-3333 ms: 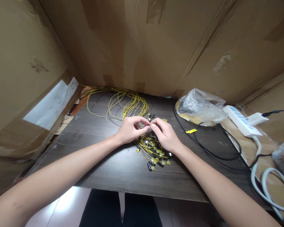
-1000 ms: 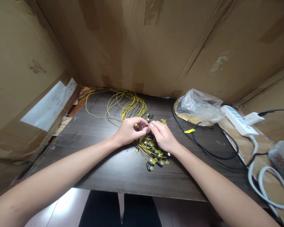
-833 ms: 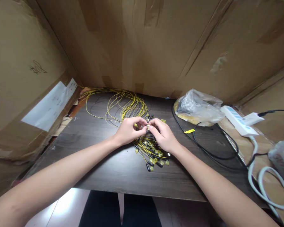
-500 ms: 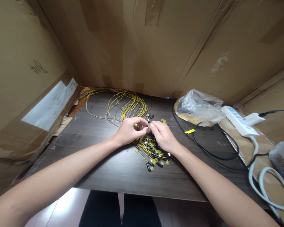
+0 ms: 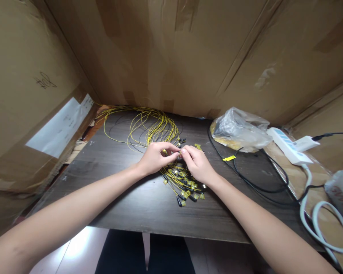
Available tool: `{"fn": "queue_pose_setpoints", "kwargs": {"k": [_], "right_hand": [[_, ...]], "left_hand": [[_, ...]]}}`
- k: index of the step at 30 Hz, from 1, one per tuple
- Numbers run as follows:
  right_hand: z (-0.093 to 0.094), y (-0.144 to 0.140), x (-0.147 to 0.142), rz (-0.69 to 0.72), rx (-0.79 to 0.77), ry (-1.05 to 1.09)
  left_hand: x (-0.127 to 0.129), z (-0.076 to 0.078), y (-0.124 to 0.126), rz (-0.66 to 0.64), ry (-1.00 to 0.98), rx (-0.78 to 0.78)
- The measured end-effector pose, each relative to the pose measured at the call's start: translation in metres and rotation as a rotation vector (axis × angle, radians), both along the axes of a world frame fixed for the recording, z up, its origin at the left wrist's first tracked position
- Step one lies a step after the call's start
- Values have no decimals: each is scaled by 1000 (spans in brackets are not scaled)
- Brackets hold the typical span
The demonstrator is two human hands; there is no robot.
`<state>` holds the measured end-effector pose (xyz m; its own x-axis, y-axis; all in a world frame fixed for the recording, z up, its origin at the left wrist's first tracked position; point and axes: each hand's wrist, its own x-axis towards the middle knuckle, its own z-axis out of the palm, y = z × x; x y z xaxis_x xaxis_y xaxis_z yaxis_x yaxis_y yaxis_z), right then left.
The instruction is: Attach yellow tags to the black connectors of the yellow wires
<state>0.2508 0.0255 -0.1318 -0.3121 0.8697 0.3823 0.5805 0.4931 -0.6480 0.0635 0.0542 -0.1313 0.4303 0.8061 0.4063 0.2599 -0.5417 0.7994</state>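
My left hand (image 5: 159, 156) is closed in a pinch, thumb and forefinger meeting on a small cable connector. My right hand (image 5: 197, 163) pinches the same spot from the other side, its fingertips against those of the left. Most of the connector is hidden by the fingers. Below and around both hands lies a pile of black cable ends with clear yellow caps (image 5: 192, 185). Their thin yellow cables (image 5: 162, 127) run from under the left hand in loose loops toward the back left of the dark tabletop (image 5: 122, 205).
A crumpled clear plastic bag (image 5: 240, 129) sits at the back right. Beside it are a black cable with a yellow tag (image 5: 229, 158) and a white power strip (image 5: 288, 146) with a plug in it. Cardboard walls (image 5: 160, 57) enclose the table's back and sides.
My fingertips have drawn slightly closer together, covering more of the small piece between them. The cables and the bag stay where they were.
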Motion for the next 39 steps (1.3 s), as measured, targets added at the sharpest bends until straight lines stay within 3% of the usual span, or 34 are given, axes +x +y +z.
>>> {"fn": "queue_pose_setpoints", "kwargs": {"k": [15,26,39], "right_hand": [[4,-2,3,21,41,8],[4,-2,1,-18,78,73],[-1,0,6,54,233,-36]], "left_hand": [[-1,3,-1,16,73,131],[-1,-1,1,-23,9,46],[-4,-7,2,0,-9,-25]]}}
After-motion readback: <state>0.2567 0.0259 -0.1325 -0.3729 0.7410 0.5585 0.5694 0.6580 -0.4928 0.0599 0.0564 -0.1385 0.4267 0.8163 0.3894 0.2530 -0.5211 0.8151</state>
